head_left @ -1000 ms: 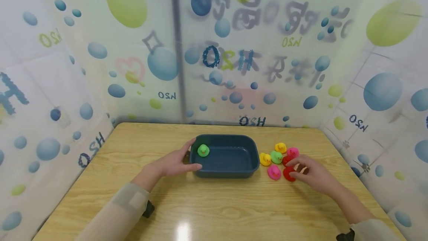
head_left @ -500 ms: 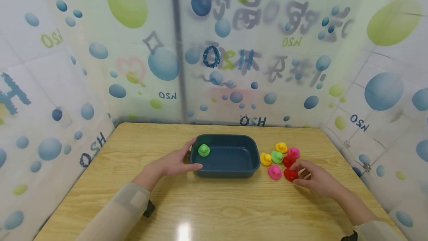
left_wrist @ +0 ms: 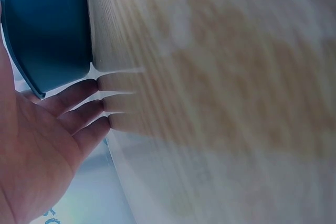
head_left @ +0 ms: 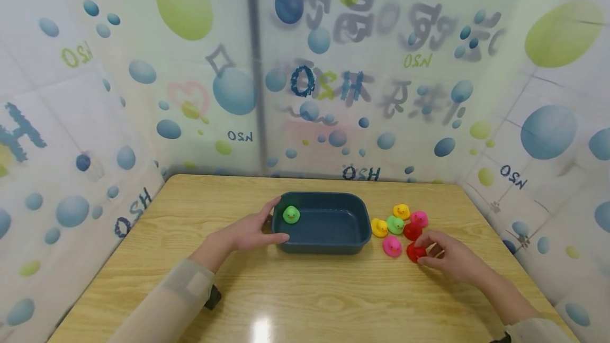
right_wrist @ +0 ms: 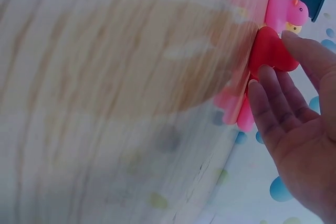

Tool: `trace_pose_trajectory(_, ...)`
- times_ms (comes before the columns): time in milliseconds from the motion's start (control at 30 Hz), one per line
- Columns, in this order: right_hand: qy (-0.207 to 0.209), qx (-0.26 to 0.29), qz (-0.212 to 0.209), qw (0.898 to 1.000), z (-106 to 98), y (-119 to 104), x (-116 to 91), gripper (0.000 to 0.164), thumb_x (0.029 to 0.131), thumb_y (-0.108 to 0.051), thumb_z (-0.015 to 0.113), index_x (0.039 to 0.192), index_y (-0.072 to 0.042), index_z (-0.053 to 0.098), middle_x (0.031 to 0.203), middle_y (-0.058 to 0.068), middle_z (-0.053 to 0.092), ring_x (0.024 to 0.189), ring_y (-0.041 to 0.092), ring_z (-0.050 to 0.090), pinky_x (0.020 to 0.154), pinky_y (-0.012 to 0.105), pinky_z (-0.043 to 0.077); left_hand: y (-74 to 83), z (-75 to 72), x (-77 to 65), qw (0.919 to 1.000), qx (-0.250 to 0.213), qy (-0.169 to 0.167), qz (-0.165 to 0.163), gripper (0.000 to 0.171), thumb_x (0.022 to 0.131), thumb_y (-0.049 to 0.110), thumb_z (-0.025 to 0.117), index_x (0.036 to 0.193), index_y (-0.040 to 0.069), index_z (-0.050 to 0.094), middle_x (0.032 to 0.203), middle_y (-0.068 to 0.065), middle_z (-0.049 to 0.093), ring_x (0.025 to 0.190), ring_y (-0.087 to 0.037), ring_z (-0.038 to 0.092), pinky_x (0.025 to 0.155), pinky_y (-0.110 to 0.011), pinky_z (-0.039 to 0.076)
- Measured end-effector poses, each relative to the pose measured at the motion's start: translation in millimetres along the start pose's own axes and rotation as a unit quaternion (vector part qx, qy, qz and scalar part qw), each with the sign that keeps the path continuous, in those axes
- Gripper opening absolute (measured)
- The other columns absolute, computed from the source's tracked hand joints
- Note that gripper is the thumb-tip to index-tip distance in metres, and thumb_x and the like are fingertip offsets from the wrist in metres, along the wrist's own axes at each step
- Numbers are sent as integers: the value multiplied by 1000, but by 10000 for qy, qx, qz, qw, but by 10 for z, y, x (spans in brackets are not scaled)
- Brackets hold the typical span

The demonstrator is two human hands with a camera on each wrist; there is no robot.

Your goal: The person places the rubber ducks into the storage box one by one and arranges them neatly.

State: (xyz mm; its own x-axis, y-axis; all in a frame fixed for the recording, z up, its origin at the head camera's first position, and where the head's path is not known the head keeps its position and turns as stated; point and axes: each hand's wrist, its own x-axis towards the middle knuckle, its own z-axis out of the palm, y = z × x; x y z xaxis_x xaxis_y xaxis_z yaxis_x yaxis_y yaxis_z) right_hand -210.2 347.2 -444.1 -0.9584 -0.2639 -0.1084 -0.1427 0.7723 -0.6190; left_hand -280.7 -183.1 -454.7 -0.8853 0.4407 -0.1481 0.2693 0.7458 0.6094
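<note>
In the head view, a dark blue rectangular tub (head_left: 329, 249) stands on the table, a green rubber duck (head_left: 291, 215) inside its left end. My left hand (head_left: 245, 233) spans that end, thumb along the front corner, forefinger by the back corner; the left wrist view shows the other fingers extended, tips at the tabletop. To the tub's right, my right hand (head_left: 450, 255) pinches a red rubber duck (right_wrist: 268, 51) between thumb and fingers, low at the table. Behind it sits another red duck (head_left: 412, 231). A pink duck (head_left: 393, 246) lies just left of the pinched one.
Two yellow ducks (head_left: 401, 211), a green duck (head_left: 395, 225) and a second pink duck (head_left: 419, 219) cluster between the tub and my right hand. The wooden table (head_left: 305, 300) meets printed fabric walls (head_left: 305, 147) at the back and sides.
My right thumb and fingers have closed in on the front red duck, which has shifted slightly toward me, away from the red one behind. The left hand and tub keep their places.
</note>
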Motion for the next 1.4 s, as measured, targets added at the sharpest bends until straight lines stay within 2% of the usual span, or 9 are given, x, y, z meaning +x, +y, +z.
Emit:
trace_pose_trajectory(267, 79, -82, -206, 9997, -4, -21, -39, 27, 97, -17, 85, 118, -14, 69, 116, 4, 71, 98, 20, 64, 76, 24, 57, 12, -3, -6, 10000, -4, -23, -9, 114, 94, 79, 68, 178, 35, 3, 166, -24, 51, 154, -43, 50, 127, -63, 37)
trace_pose_trajectory(567, 780, -198, -838, 9932, -9, -87, -64, 26, 96, -14, 85, 119, -19, 73, 116, 0, 73, 89, 5, 62, 76, 24, 57, 29, -12, -17, 10000, -45, -47, 12, 114, 95, 78, 68, 178, 34, 3, 166, -25, 50, 154, -44, 50, 126, -63, 38)
trace_pose_trajectory(767, 1048, -7, -1207, 9871, 5, -193, -38, 30, 95, -11, 86, 122, -14, 71, 110, 0, 71, 85, 5, 62, 72, 23, 57, 29, -14, -23, 10000, -52, -41, 39, 114, 96, 76, 69, 178, 32, 3, 165, -26, 50, 153, -44, 50, 126, -64, 38)
trace_pose_trajectory(1033, 1184, 108, -1532, 9810, 61, -402, 45, 35, 94, -11, 88, 124, -14, 72, 106, -2, 71, 83, 7, 63, 72, 25, 58, 29, -21, -22, 10000, -88, -24, -4, 115, 94, 77, 70, 178, 36, 3, 166, -24, 50, 154, -43, 50, 127, -62, 37)
trace_pose_trajectory(1200, 1101, 206, -1710, 9789, 105, -571, 134, 36, 93, -11, 89, 124, -13, 71, 103, 0, 69, 80, 6, 62, 70, 26, 57, 24, -19, -20, 9999, -133, -26, 20, 115, 94, 76, 70, 178, 35, 4, 166, -24, 49, 155, -42, 49, 127, -62, 37)
trace_pose_trajectory(1400, 1039, 386, -2145, 9704, 209, -759, 300, 34, 94, -12, 89, 124, -14, 72, 103, 0, 73, 77, 5, 64, 65, 28, 56, 21, -4, -16, 9999, -123, -28, 72, 115, 94, 76, 70, 178, 33, 4, 166, -24, 50, 154, -42, 50, 127, -62, 37)
